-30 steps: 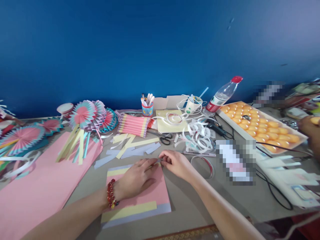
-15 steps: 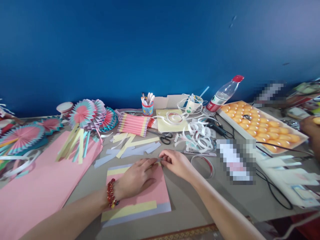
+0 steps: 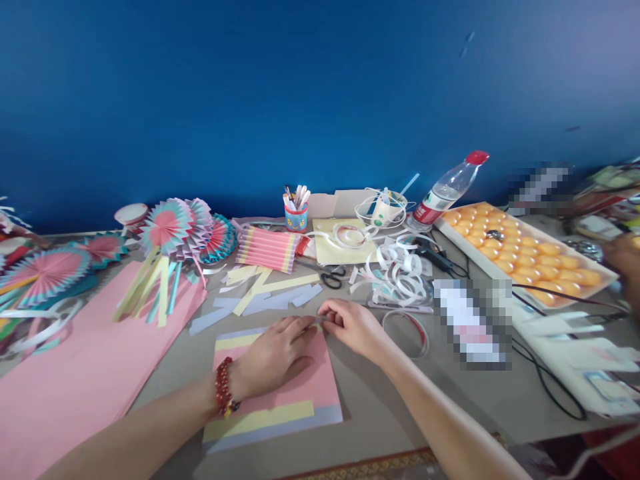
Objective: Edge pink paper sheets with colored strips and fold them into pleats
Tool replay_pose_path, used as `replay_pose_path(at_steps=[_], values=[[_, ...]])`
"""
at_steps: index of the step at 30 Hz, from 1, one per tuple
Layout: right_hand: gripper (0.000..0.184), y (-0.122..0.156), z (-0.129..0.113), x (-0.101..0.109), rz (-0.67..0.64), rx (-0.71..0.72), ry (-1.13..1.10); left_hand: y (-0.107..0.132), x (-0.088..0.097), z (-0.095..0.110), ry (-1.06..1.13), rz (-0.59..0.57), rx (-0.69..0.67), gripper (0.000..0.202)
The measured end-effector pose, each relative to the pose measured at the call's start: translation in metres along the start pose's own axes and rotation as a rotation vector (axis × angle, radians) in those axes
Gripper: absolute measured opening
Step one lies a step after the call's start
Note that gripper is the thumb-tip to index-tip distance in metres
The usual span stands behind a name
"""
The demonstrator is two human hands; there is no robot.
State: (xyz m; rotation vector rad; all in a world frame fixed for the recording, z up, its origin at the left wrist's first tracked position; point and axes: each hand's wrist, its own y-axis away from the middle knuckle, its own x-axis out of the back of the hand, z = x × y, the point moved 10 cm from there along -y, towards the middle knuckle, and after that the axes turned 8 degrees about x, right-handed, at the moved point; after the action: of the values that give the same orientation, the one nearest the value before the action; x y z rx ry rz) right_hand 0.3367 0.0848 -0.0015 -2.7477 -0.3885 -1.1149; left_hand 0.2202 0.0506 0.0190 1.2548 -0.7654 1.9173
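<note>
A stack of pink, yellow and pale blue paper sheets (image 3: 295, 393) lies on the grey table in front of me. My left hand (image 3: 273, 357), with a red bead bracelet at the wrist, rests flat on the pink top sheet, fingertips at its far right corner. My right hand (image 3: 350, 327) is closed in a pinch on that same far corner of the stack, touching the left fingertips.
Loose paper strips (image 3: 265, 293), scissors (image 3: 327, 275), curled white paper rings (image 3: 400, 273), a pen cup (image 3: 295, 217), folded paper fans (image 3: 180, 230), a large pink sheet (image 3: 85, 373), a plastic bottle (image 3: 445, 190), a tray of orange balls (image 3: 525, 253) and black cables (image 3: 545, 383). Another person's hand (image 3: 623, 260) shows at the right edge.
</note>
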Motion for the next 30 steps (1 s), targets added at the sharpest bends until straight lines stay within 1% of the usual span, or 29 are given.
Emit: replay_pose_path(at_steps=[5,10,14,19,25,30], values=[[0.018,-0.0008,0.0010,0.0000,0.003,-0.004,0.000,0.0005,-0.0003,-0.0006,0.000,-0.001,0.002,0.043],[0.018,-0.0006,0.0011,-0.0012,-0.003,-0.002,-0.007,0.0005,0.0026,-0.0006,0.028,0.026,-0.003,0.042],[0.019,-0.0004,-0.0014,0.0003,0.003,0.008,0.002,0.0000,0.0008,-0.0003,0.015,0.006,0.001,0.043],[0.014,-0.0014,-0.0084,0.0055,0.017,0.041,0.017,-0.0004,-0.0010,0.0004,0.000,-0.007,0.005,0.045],[0.015,-0.0001,-0.0042,0.0029,0.007,0.015,0.029,-0.0008,-0.0001,0.0002,0.001,-0.007,0.006,0.044],[0.016,-0.0002,-0.0052,0.0026,0.009,0.014,0.036,-0.0016,0.0014,0.0008,0.003,-0.012,0.001,0.042]])
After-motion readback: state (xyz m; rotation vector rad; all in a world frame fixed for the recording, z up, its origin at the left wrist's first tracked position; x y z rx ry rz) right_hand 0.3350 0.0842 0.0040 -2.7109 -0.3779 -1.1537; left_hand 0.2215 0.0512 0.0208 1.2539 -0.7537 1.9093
